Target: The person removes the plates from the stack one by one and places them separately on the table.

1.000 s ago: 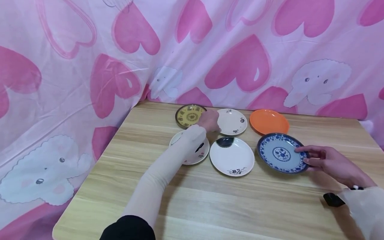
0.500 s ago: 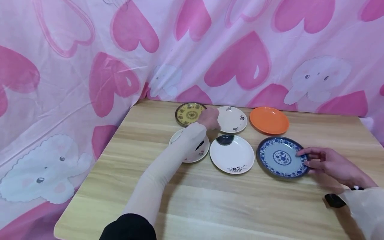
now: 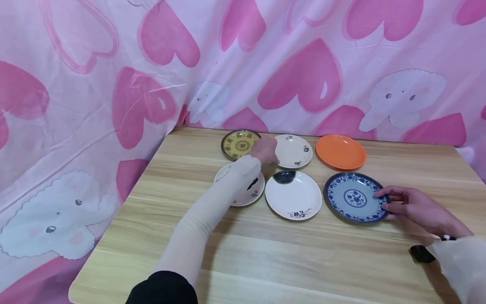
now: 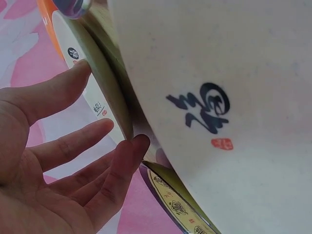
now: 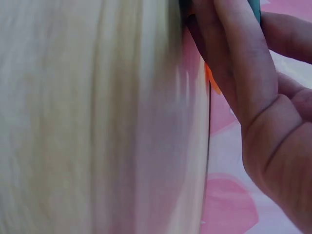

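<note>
In the head view my left hand (image 3: 265, 150) reaches to the left rim of a white plate (image 3: 294, 152) with small black characters. The left wrist view shows its thumb and fingers gripping that plate's edge. My right hand (image 3: 419, 209) holds the right rim of a blue-and-white patterned plate (image 3: 355, 197), thumb and fingers on opposite faces. In the right wrist view only a dark green sliver of the plate's edge (image 5: 255, 8) shows between the fingers. My left forearm partly covers another white plate (image 3: 251, 199) with black markings, which looms large in the left wrist view.
A yellow-brown plate (image 3: 239, 145) stands at the back left, and an orange plate (image 3: 341, 152) at the back right. Between the front plates lies a white one with a black patch (image 3: 294, 196). All are on a wood-grain table (image 3: 243, 261) before a pink heart-print curtain (image 3: 303, 71).
The blue-and-white plate has come down slightly toward the table in my right hand, then shifted a little left. My left hand stays at the white plate's rim.
</note>
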Motion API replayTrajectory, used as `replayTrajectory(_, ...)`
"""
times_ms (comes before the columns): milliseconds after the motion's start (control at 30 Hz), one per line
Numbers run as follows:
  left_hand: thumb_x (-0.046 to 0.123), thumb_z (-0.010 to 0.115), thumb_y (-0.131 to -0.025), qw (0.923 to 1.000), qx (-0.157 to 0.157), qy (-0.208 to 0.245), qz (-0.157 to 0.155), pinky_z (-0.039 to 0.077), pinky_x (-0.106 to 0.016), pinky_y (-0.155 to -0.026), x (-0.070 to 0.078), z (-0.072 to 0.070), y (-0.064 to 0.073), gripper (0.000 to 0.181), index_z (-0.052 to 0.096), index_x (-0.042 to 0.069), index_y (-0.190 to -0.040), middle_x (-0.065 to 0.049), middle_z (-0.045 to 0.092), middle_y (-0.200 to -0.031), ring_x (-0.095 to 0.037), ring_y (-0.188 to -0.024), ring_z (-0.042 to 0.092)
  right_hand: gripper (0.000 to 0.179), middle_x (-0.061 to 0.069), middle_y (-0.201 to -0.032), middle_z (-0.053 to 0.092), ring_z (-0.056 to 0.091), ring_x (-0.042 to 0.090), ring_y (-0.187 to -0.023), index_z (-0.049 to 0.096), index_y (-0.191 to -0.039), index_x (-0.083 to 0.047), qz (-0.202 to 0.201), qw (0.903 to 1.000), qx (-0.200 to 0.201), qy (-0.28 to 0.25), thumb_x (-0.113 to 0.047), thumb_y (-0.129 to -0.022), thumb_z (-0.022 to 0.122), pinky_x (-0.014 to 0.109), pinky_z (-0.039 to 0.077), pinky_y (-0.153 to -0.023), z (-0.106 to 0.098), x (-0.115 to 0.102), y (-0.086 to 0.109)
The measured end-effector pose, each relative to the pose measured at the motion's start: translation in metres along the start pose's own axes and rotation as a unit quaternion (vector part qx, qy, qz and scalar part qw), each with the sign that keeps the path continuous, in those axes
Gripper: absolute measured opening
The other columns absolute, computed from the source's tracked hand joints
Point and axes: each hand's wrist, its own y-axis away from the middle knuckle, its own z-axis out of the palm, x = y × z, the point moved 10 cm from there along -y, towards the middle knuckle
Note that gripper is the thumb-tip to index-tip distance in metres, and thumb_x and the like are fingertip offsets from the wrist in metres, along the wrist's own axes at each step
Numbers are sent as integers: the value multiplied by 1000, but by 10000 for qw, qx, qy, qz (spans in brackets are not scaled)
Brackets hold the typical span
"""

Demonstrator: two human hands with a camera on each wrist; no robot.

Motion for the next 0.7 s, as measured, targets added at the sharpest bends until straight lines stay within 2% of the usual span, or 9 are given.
replayTrajectory(133,34,83,-81,10000,-3,21,-53,56,-32,-88,-1,0,-1,40,66,9,-107,-4,67,-105,-20,-95,62,43,34,-139,45,63,12,-97,49,-140,4,26,9994,3,341,-6,-98,57,26,62,-80,2,-3,2)
replayTrajectory(333,34,83,-81,10000,-18,39,-40,56,-31,-88,-1,2,-1,39,66,9,-107,-3,67,-102,-19,-94,61,46,25,-129,56,60,19,-99,54,-138,-1,14,9965,15,835,-15,-95,66,21,60,-78,5,-5,6)
replayTrajectory(567,34,83,-81,10000,79,22,2,56,-31,-85,0,0,0,39,66,9,-106,-3,68,-99,-19,-91,62,49,22,-121,55,61,16,-92,53,-138,-1,-1,9985,-233,486,-15,-94,68,28,63,-76,13,-6,8)
replayTrajectory(700,35,82,-82,9999,83,-62,98,56,-32,-85,0,0,1,39,66,8,-106,-4,69,-99,-20,-91,63,48,17,-111,55,59,15,-86,54,-138,-1,-81,9978,-315,578,-14,-94,68,27,63,-71,15,-8,9)
